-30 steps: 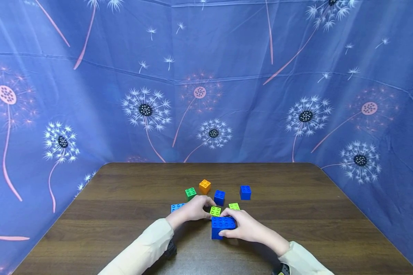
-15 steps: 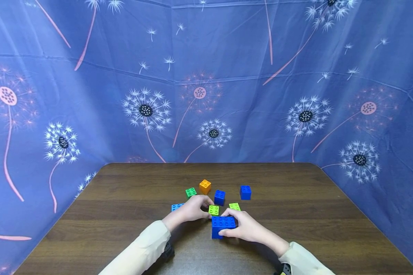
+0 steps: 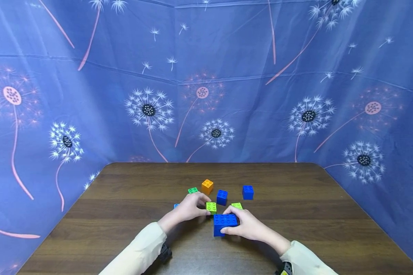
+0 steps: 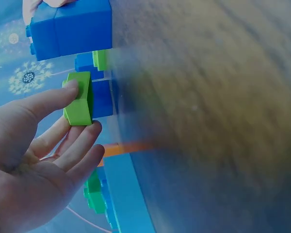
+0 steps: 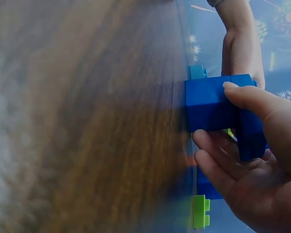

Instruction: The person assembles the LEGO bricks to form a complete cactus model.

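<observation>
My left hand (image 3: 188, 207) pinches a lime green brick (image 4: 81, 108) between thumb and fingertips. Its studs face up, and the left wrist view shows part of its hollow underside, raised off the table. Just to the right, my right hand (image 3: 247, 225) grips a blue stack, thumb on the near side and fingers behind. The stack is a long blue brick (image 3: 225, 219) with two rows of studs, on a shorter blue brick (image 5: 208, 103). One end of the long brick overhangs, as the right wrist view shows. The lime brick is close behind the stack's left corner.
On the brown table (image 3: 130, 191) behind my hands stand an orange brick (image 3: 207, 186), a green brick (image 3: 192, 190) and two small blue bricks, one nearer (image 3: 221, 197) and one farther right (image 3: 248, 192). Another lime brick (image 3: 237, 206) is partly hidden; a light blue brick (image 4: 128, 191) sits behind my left hand.
My left hand has shifted slightly left and away with the lime brick, covering more of the green and light blue bricks. The right hand keeps its grip on the blue stack.
</observation>
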The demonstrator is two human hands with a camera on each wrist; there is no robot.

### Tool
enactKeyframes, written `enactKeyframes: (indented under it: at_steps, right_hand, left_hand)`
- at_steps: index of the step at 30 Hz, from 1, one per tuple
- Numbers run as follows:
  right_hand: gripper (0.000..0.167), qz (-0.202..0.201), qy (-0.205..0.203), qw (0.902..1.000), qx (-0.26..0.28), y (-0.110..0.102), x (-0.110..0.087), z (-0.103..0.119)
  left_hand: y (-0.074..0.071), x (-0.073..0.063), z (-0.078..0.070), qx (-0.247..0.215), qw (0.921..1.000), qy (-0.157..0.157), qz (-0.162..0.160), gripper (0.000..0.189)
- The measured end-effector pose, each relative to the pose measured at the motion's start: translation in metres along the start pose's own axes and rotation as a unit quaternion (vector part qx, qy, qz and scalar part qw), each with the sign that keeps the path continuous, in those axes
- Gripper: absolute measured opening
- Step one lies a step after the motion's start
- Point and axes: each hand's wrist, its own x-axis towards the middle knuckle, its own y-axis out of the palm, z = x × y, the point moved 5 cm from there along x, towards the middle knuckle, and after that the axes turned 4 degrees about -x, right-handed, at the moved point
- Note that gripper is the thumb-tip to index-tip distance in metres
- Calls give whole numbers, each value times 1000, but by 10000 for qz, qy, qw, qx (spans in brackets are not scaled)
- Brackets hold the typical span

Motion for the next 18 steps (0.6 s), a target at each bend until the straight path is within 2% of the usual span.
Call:
enactKeyframes:
  at_steps: [7,11,18]
  right_hand:
    - [31,0,-24,10000,-53,-2,3,0]
    - [31,-3,-24,10000,-84,-3,5,0]
    - [31,23,-6,10000,-66,-2,9,-1]
  left_hand:
    - [-9,-3,-6,-378,9987,57,-334,33]
    - [-15,-5,-11,-448,9978,62,-481,32]
    - [-23,-9,-19,-693,9965,47,-471,35]
